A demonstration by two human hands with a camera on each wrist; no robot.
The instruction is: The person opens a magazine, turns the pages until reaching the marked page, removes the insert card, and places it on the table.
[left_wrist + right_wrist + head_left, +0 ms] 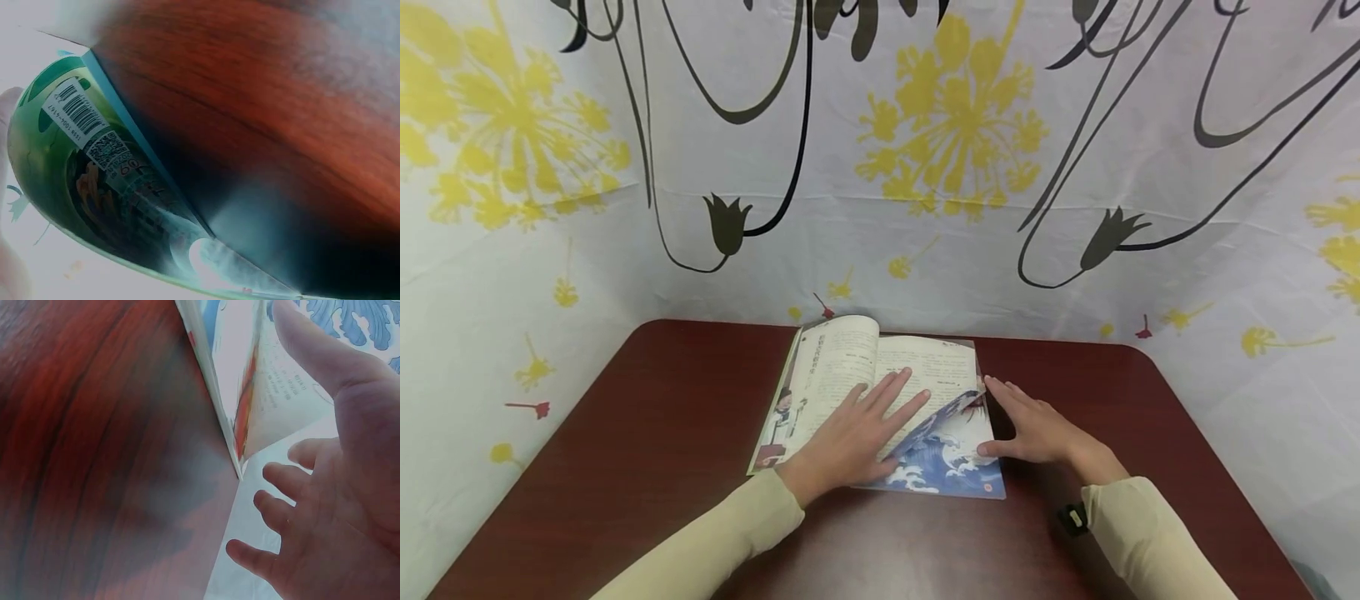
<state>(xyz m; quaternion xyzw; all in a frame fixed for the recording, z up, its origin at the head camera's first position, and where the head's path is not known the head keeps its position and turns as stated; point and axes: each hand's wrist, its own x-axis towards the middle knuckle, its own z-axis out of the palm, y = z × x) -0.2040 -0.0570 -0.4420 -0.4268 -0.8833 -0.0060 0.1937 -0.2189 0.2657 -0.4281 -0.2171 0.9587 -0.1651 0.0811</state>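
- Cloth (pixel 925 275): pale, printed with yellow flower heads, dark curling stems and small red sprigs; hangs beyond both hands and off to either side of them.
- Surface (pixel 587 417): dark red-brown, grained, far corners rounded; lies below both hands, with a pale sheen on the wearer's side of the left hand.
- Book (pixel 936 358): open on the surface, under the left hand and just left of the right hand. Its left-side pages bow upward beyond the left hand. Print too small to read.
- Sleeves (pixel 715 533): cream, one behind each hand, ending near the wrist.
- Left hand (pixel 853 433): released, resting across the open pages near the middle, fingers spread and pointing away.
- Right hand (pixel 1037 429): released, at the book's right edge; fingers extended, thumb well apart from them. Cannot tell whether a fingertip touches paper.
- Leaf (pixel 932 423): raised aslant between the two hands, upper end near the right fingertips.
- Waves (pixel 955 458): blue and white picture, right of the left hand, reaching to the right thumb.
- Label (pixel 78 112): white, barcode and square code, on the curved green cover in the left wrist view.
- Wristband (pixel 1072 518): dark, behind the right hand at the cuff.
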